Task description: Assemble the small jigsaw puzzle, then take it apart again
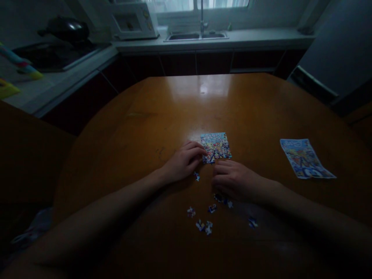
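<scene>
A partly assembled jigsaw puzzle with a colourful, crowded picture lies on the wooden table. At its left edge rests my left hand, fingers loosely bent and fingertips touching the puzzle's lower left part. My right hand is closed just below the puzzle's bottom edge, its fingers curled together; whatever they hold is hidden. One loose puzzle piece sits between the hands. Nearer to me are several more pieces, among them one piece at the left, another piece in the middle and a blue-white piece at the right.
On the right of the table lies a creased printed picture sheet. Beyond the table, a counter carries a microwave and a double sink. A dark pan stands on the stove at the far left.
</scene>
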`<state>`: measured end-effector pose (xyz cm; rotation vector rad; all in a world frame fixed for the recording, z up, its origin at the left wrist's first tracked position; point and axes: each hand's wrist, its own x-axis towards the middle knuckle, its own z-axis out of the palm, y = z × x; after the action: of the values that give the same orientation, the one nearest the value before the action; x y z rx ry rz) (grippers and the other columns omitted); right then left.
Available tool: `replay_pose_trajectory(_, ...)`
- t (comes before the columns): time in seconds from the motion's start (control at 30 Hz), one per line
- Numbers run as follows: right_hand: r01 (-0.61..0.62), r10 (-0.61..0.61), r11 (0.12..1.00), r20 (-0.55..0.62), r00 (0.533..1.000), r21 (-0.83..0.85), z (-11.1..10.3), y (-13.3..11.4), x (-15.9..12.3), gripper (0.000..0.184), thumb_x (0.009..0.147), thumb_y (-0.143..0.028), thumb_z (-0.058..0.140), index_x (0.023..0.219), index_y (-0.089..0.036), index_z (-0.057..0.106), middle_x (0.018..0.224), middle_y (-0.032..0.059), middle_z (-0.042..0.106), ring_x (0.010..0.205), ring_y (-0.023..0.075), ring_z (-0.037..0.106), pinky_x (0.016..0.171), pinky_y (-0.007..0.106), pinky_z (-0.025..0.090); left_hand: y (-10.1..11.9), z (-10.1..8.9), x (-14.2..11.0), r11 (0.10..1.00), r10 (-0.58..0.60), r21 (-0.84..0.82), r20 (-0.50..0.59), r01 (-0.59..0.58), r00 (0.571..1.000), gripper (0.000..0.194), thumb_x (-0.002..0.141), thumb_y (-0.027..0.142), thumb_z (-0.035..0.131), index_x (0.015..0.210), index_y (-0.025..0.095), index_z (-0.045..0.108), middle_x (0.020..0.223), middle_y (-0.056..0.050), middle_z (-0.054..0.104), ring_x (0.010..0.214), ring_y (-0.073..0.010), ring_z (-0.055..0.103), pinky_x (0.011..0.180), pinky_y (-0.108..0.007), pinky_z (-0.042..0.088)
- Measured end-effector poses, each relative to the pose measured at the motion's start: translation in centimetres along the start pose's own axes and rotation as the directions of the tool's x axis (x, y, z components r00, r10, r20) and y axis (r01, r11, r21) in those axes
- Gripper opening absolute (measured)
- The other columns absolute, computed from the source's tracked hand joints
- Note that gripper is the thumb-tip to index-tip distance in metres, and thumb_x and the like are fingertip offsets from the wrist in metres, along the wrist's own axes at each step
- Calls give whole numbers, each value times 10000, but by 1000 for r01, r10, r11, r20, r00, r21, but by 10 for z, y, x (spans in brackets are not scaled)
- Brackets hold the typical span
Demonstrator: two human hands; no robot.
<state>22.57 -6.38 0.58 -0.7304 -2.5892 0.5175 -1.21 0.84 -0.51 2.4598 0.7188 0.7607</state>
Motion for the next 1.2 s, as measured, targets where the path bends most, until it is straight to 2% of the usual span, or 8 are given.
replay_pose_trajectory(0.13, -10, 8, 998, -45, 999, -58, -3, 12, -1, 159, 940, -161, 569, 901, -241, 701, 877, 51, 655, 843, 204, 565, 747, 352, 466, 1, -1, 0, 1000, -12, -5, -10, 12, 1000, 318, 881, 30, 481, 1072, 188, 681, 1084, -69, 678, 1071, -206, 596, 965, -415, 506)
replay_pose_trajectory(0.23, -148, 138, 989, -253, 958, -22, -6, 31, -3, 178, 951, -157, 545, 993, -227, 703, 913, 63, 663, 845, 204, 583, 744, 352, 477, 0, -1, 0, 998, -58, -16, -60, 57, 996, 315, 838, 8, 470, 1011, 169, 679, 1042, -70, 680, 1024, -198, 613, 934, -395, 517)
replay_pose_trajectory(0.37, -373, 390, 917, -522, 759, 142, -8, 51, -6, 166, 929, -153, 556, 982, -215, 701, 900, 57, 673, 830, 203, 620, 724, 340, 488, -3, 0, 0, 993, -120, -24, -119, 118, 986, 310, 795, -6, 455, 929, 169, 673, 977, -59, 677, 970, -184, 623, 899, -372, 528)
replay_pose_trajectory(0.47, -431, 425, 890, -621, 659, 151, -10, 57, -5, 171, 898, -139, 556, 941, -217, 701, 867, 50, 681, 794, 203, 621, 723, 350, 484, -4, 0, 0, 992, -127, -34, -124, 124, 984, 292, 794, 3, 465, 902, 174, 675, 962, -54, 678, 951, -179, 625, 881, -364, 527)
replay_pose_trajectory(0.77, -489, 487, 848, -663, 569, 204, -8, 66, -5, 169, 863, -150, 548, 866, -215, 703, 834, 50, 700, 738, 199, 617, 693, 354, 483, -5, 0, 0, 991, -129, -49, -124, 124, 984, 234, 813, 38, 490, 850, 174, 676, 936, -50, 675, 929, -172, 623, 861, -351, 514)
replay_pose_trajectory(0.97, -496, 516, 836, -646, 563, 235, -5, 69, -5, 166, 856, -163, 550, 859, -207, 711, 842, 55, 710, 753, 206, 628, 690, 351, 479, -5, -1, 0, 990, -134, -51, -112, 129, 985, 212, 834, 51, 502, 844, 176, 673, 937, -48, 678, 924, -174, 623, 862, -351, 515)
replay_pose_trajectory(1.1, -495, 528, 831, -640, 559, 253, -6, 70, -6, 171, 842, -155, 553, 853, -193, 719, 834, 55, 711, 730, 195, 621, 669, 336, 469, -6, -2, -2, 975, -221, 3, -75, 222, 972, 218, 856, 59, 522, 948, 172, 685, 940, -48, 671, 917, -180, 613, 838, -339, 494)
replay_pose_trajectory(1.2, -499, 540, 823, -643, 543, 270, -7, 73, -6, 179, 834, -163, 547, 846, -184, 725, 822, 53, 710, 709, 184, 609, 654, 320, 460, -5, -9, 0, 954, -301, 27, 37, 300, 953, 158, 863, 118, 594, 965, 169, 703, 877, -33, 656, 844, -171, 602, 778, -303, 472)
